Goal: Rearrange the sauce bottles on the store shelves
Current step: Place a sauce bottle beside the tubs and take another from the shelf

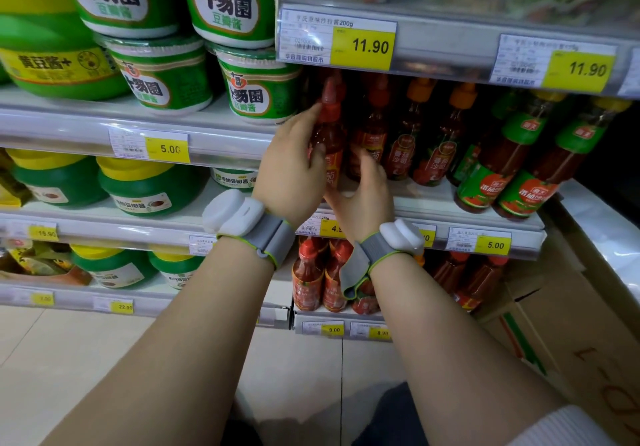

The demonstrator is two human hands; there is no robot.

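A red-capped ketchup bottle (330,123) stands at the left end of the middle shelf (450,200). My left hand (294,165) grips its left side, thumb up near the neck. My right hand (363,196) holds its lower part from the front right, fingers curled round the base. To its right stand another red-capped bottle (372,127), two orange-capped ketchup bottles (412,130) and larger green-labelled, yellow-capped bottles (512,155). The bottle's lower label is mostly hidden by my hands.
Green bean-paste tubs (166,75) fill the shelves at left. More red sauce bottles (308,272) stand on the shelf below. Cardboard boxes (571,324) sit at the right on the floor. Price tags (363,46) line the shelf edges.
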